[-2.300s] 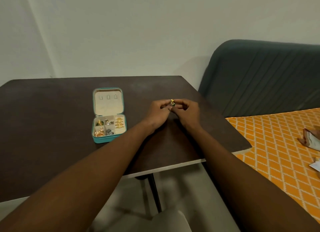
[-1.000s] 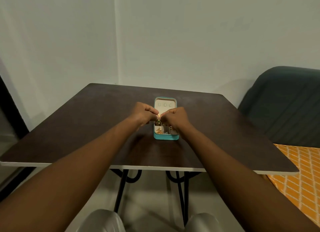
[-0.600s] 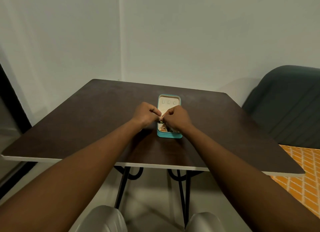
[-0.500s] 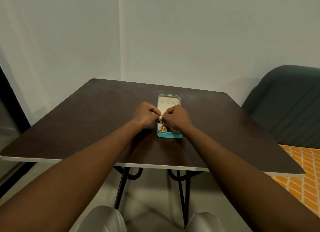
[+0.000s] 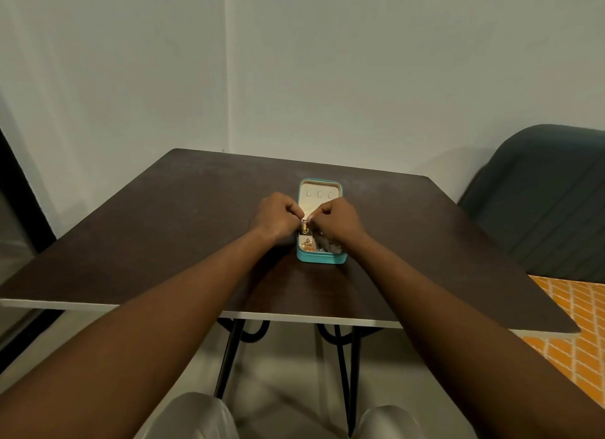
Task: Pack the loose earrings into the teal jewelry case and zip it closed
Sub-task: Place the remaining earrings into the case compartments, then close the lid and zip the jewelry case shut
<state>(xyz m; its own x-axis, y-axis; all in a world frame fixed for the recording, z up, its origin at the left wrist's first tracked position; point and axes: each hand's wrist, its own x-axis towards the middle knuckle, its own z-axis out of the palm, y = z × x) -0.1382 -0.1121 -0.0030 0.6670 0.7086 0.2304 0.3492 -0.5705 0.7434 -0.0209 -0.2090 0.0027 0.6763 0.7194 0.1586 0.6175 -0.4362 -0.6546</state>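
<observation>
The teal jewelry case (image 5: pixel 319 258) lies open on the dark table (image 5: pixel 170 229), its cream lid flat at the far side. Gold and silver earrings fill its near compartments. My left hand (image 5: pixel 276 216) and my right hand (image 5: pixel 334 221) meet over the case's middle, fingertips pinched together on a small gold earring (image 5: pixel 304 226). The earring hangs just above the far left compartment. My right hand hides the case's right compartments.
A dark green upholstered chair (image 5: pixel 540 203) stands to the right of the table. An orange patterned surface (image 5: pixel 576 311) lies at the right, below the chair. Walls form a corner behind the table. My knees show under the table's near edge.
Both hands carried the gold earring from the bare table to over the open case. In the last half second they have stayed nearly still.
</observation>
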